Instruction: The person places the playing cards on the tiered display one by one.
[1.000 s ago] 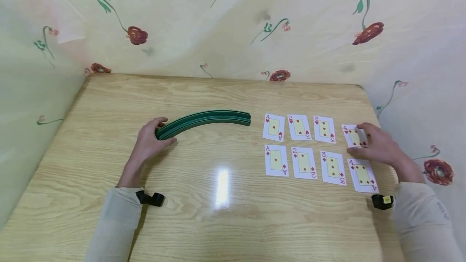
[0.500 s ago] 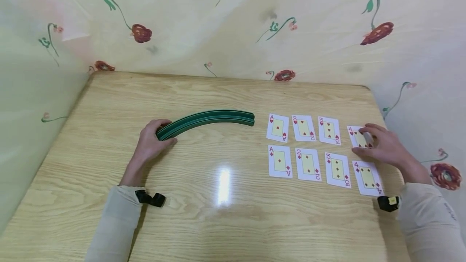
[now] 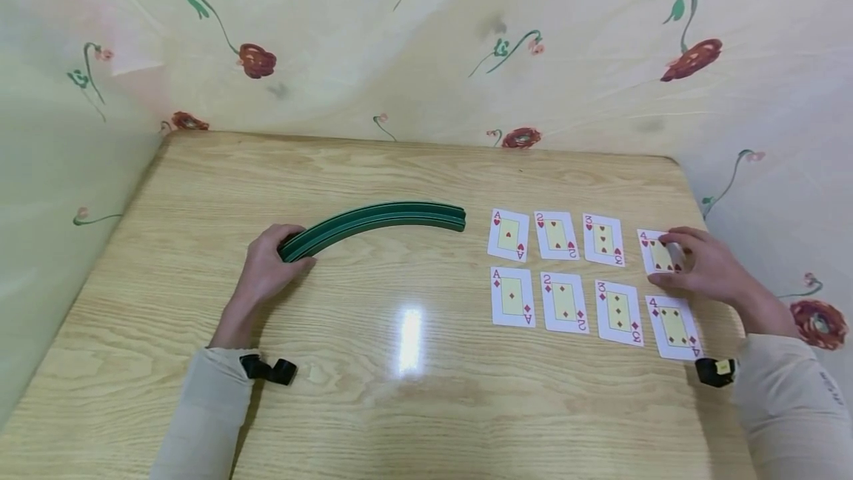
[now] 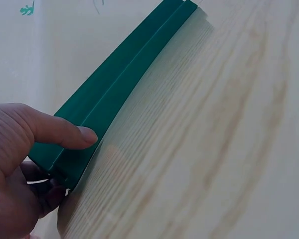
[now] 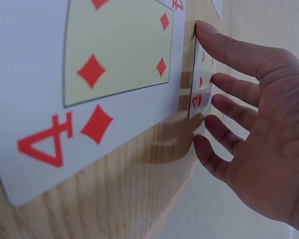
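Note:
My left hand (image 3: 269, 261) grips the left end of a curved, grooved green playing-card holder (image 3: 389, 213). In the left wrist view the thumb lies on the near face of the holder (image 4: 124, 69), with the fingers curled behind and beneath it. At the right, my right hand (image 3: 713, 269) rests its fingertips at the four of hearts (image 3: 658, 252), the thumb at its near edge and the fingers spread at its right part. The right wrist view shows these fingers apart over the four of hearts (image 5: 203, 82), with the four of diamonds (image 5: 99, 69) large beside it.
Face-up cards lie in two rows: the ace (image 3: 509, 234), two (image 3: 556, 235) and three of hearts (image 3: 603, 240) behind, the ace (image 3: 512, 296), two (image 3: 564, 302), three (image 3: 618, 312) and four of diamonds (image 3: 673, 327) in front. A floral cloth (image 3: 320, 43) hangs behind the wooden table (image 3: 466, 406).
My left hand and the holder's left end have shifted slightly left and toward me. The right hand stays at the four of hearts. The head view has shifted a little.

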`<state>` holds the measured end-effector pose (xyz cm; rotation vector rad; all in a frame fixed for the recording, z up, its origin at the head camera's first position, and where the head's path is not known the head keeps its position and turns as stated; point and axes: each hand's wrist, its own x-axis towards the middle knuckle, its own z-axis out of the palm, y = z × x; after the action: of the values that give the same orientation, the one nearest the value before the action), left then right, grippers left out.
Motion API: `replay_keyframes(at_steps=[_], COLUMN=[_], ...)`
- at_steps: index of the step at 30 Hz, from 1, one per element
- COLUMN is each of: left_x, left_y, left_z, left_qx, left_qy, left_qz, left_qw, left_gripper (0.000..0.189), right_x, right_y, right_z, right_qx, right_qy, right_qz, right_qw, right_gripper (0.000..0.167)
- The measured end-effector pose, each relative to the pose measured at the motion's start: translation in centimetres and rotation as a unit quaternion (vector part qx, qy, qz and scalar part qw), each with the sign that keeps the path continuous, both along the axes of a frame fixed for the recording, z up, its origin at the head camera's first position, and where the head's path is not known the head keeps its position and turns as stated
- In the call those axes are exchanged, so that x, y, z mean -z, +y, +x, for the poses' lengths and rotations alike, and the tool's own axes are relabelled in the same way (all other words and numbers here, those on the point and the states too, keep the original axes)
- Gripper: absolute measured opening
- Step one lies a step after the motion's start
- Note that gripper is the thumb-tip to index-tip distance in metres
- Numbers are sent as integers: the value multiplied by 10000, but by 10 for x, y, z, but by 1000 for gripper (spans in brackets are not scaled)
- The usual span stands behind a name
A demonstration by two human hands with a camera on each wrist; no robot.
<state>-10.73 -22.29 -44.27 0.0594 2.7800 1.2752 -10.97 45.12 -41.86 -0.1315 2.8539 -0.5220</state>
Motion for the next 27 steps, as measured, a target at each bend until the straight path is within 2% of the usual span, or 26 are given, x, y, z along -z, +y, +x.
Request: replay_keyframes(at_steps=[9,20,24,27], left_x=[0,7,11,16], left_y=[-4,-9,-12,-13], left_z=[5,7,9,10], left_qx=[-130,-222,-224,-233], left_qy=[227,576,776,935], left_qz=[-90,-215,-143,-43], left_qw=[9996,9979,9966,9953], left_gripper=[46,40,37,35], right_x=[-1,-2,-3,-5], right_y=[-4,-6,-5,-6], right_z=[-2,-3,-4,-4], right_qx=[26,206,247,295], right_qy=[87,-98,-228,-291], right_qz=[45,197,157,165], right_qw=[9999,9995,9993,9990], right_gripper=[73,73,75,83])
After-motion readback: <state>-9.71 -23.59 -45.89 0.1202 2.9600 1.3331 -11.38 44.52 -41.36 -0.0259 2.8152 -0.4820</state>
